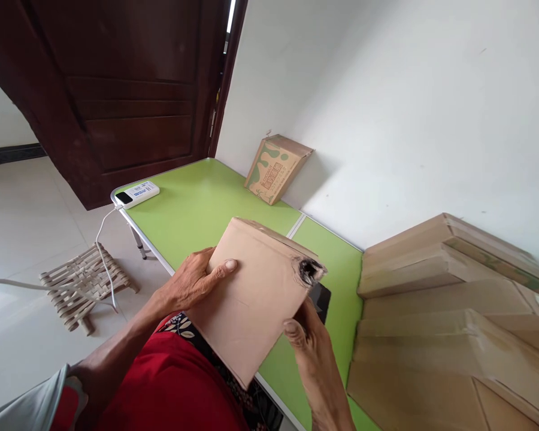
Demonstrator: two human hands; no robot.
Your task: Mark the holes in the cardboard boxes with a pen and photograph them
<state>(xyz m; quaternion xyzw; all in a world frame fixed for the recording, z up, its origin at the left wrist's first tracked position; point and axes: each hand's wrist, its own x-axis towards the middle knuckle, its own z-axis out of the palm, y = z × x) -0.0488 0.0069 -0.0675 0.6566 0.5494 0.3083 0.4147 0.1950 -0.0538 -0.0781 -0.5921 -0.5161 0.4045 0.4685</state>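
A plain brown cardboard box (251, 293) is held tilted above the near side of the green table. One corner of it has a ragged, blackened hole. My left hand (195, 281) grips the box's left edge, thumb on the broad face and fingers hidden behind. On the lower right edge, my right hand (312, 341) is closed round the box, its thumb at the rim and its other fingers mostly out of sight. Just behind that hand a dark flat object (322, 299) shows in part; its kind is unclear.
A printed carton (276, 170) leans against the wall on the green table (193, 191). Several cardboard boxes (413, 347) are piled at right. A white power bank (137, 194) with a cable lies at the far left corner. A woven stool (87, 287) stands on the floor near a dark door (135, 78).
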